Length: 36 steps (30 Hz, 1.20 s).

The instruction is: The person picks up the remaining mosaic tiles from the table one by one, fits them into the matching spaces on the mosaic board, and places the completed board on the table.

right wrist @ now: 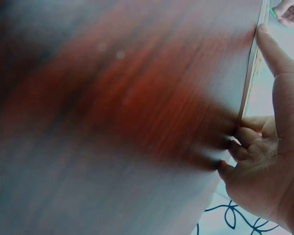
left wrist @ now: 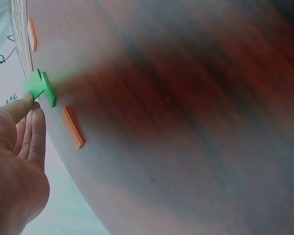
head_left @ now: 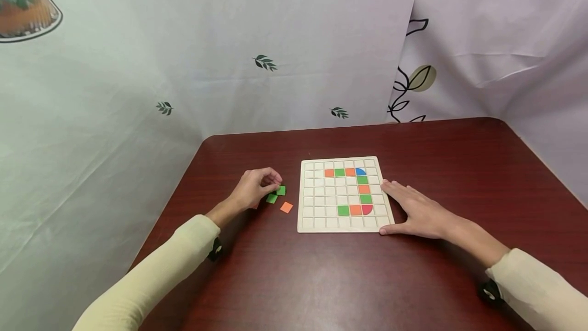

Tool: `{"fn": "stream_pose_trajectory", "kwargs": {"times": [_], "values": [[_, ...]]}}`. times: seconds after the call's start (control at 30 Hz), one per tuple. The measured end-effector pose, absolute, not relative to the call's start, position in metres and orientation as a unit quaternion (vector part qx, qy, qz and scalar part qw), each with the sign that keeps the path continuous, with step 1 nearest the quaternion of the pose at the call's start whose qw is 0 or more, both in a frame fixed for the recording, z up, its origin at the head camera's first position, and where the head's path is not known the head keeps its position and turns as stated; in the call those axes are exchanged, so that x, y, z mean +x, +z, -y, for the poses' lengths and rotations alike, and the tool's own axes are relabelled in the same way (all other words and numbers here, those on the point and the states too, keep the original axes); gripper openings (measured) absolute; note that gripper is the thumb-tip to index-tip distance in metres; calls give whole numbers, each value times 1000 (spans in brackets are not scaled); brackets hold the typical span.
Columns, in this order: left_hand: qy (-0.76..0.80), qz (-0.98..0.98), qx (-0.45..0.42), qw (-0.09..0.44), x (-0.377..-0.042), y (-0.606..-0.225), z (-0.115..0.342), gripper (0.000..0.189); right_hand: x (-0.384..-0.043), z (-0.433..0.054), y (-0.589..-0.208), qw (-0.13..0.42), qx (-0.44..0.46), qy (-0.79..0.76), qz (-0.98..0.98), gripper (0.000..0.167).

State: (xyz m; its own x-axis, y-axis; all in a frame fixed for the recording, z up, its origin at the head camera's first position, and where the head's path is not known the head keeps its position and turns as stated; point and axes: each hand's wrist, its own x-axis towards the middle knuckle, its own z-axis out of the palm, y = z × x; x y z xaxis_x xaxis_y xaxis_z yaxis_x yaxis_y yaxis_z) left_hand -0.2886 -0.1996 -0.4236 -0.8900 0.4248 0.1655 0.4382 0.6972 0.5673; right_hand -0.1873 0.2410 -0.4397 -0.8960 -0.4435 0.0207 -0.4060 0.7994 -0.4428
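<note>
My left hand [head_left: 258, 188] pinches a green square tile [left wrist: 34, 84] between thumb and fingertips, low over the table left of the board. Another green tile [head_left: 272, 198] lies right beside it. One orange tile [head_left: 286, 207] rests nearer the board, and a second orange tile [left wrist: 72, 128] is below the fingers, mostly hidden by the hand in the head view. My right hand [head_left: 415, 213] rests with spread fingers at the right edge of the pale gridded board [head_left: 321, 222], thumb at its near corner.
On the board, orange and green squares run along an upper row, down a right-hand column and back along a lower row. A blue rounded tile [head_left: 360, 171] and a red rounded tile [head_left: 367, 209] form the corners. Patterned cloth [head_left: 294, 91] hangs behind the dark red table [head_left: 317, 280].
</note>
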Motion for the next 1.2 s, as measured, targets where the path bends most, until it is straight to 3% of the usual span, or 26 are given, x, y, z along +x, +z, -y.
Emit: {"fn": "stream_pose_trajectory", "kwargs": {"times": [1.2], "values": [[-336, 899, -279, 19, -303, -414, 146, 13, -187, -240, -438, 35, -231, -222, -947, 123]]}}
